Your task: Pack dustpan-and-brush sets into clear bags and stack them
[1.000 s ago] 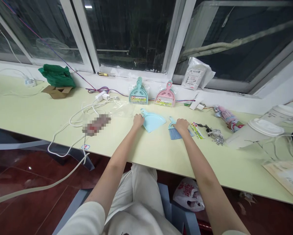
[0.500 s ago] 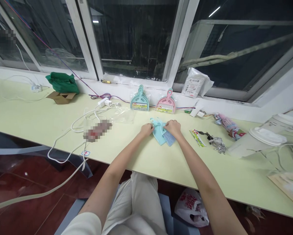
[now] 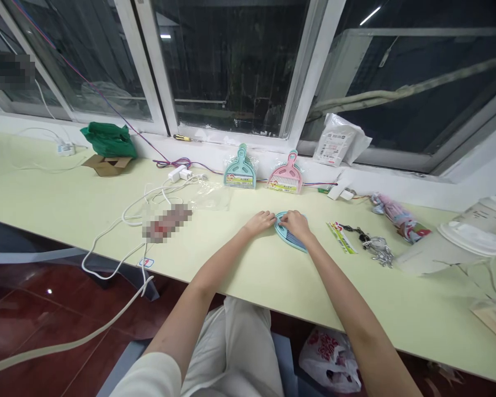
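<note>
A small light-blue dustpan [image 3: 283, 237] lies on the table with its wide edge angled toward me. Inside it rests a matching little hand brush [image 3: 294, 239], bristles toward the pan's wide edge. My left hand [image 3: 261, 222] pinches the dustpan's rim near the handle end. My right hand [image 3: 296, 224] has its fingers closed on the brush's handle, hiding most of it. A printed label card [image 3: 342, 237] lies to the right of my right hand, beside a bunch of keys [image 3: 376, 248].
Teal dustpan sets [image 3: 240, 171] and pink dustpan sets [image 3: 286, 173] lean on the back wall. White cables [image 3: 127, 218] and a clear plastic bag [image 3: 210, 196] lie left. Lidded cups [image 3: 463, 245] stand right. A green bag [image 3: 109, 140] sits on a cardboard box [image 3: 107, 164].
The brush, previously overlapping the dustpan's right side at an angle, now lies within the pan. The dustpan has turned, its wide edge swinging rightward. Both hands have moved slightly right.
</note>
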Available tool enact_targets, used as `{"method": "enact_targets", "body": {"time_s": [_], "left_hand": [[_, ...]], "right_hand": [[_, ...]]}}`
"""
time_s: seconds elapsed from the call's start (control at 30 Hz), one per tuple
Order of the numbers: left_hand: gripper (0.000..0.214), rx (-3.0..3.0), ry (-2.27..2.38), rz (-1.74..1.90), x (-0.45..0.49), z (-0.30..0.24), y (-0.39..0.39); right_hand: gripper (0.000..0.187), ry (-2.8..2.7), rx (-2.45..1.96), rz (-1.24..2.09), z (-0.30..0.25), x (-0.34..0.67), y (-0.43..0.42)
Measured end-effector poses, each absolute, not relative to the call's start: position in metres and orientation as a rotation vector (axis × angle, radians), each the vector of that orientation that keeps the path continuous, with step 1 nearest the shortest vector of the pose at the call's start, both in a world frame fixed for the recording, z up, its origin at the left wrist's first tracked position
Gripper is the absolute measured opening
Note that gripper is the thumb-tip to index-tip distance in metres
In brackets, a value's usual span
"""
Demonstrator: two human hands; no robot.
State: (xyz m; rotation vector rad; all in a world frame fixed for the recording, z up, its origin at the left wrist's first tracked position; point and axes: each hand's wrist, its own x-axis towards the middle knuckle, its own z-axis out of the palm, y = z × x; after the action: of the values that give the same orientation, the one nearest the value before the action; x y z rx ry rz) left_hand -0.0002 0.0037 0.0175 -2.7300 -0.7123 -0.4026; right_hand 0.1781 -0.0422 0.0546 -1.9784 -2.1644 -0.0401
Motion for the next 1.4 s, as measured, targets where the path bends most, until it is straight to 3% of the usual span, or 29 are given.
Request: {"method": "enact_targets", "body": {"time_s": [0.23,0.3,0.47,0.6,0.67,0.8,0.9,1.07,1.27,1.4], "left_hand": [[0.027,-2.852,-0.928,-0.454,0.0,0.011,0.002],[0.029,-2.858,-1.071,-0.727,-0.003,0.012,-0.001],[0.055,-2.818,-1.854,-1.844,0.007,0.008,-0.005],[0.051,-3.138,-1.917,-2.301,0.019,0.0,0.0],[0.052,-3.004,-2.068,-2.358,0.016,0.0,0.004],[0.048,-2.726,-2.4,-2.444,-0.004,0.003,0.01],[0.04,-2.591,-2.494,-2.65,-0.014,0.006,0.012],[0.036,-2.441,-2.52,-2.834,-0.014,0.008,0.013],[0.038,-2.432,-2.531,-2.853,-0.014,0.011,0.014],[0.034,-2.46,-2.559,-2.787,-0.014,0.013,0.013]], "right_hand": [[0.016,-2.138,-1.977,-0.017,0.043,0.172,-0.039],[0.02,-2.08,-2.012,0.016,0.04,0.169,-0.038],[0.029,-1.573,-2.047,0.25,0.042,0.153,-0.028],[0.038,-1.44,-1.826,0.474,0.051,0.155,-0.026],[0.04,-1.443,-1.816,0.357,0.05,0.178,-0.036],[0.053,-1.315,-2.165,-0.258,0.027,0.253,-0.072],[0.056,-1.315,-2.386,-0.12,0.006,0.294,-0.094],[0.061,-1.777,-2.059,0.079,0.002,0.286,-0.103],[0.042,-1.783,-1.991,0.013,0.001,0.251,-0.1],[0.041,-1.708,-2.074,0.158,-0.007,0.253,-0.099]]}}
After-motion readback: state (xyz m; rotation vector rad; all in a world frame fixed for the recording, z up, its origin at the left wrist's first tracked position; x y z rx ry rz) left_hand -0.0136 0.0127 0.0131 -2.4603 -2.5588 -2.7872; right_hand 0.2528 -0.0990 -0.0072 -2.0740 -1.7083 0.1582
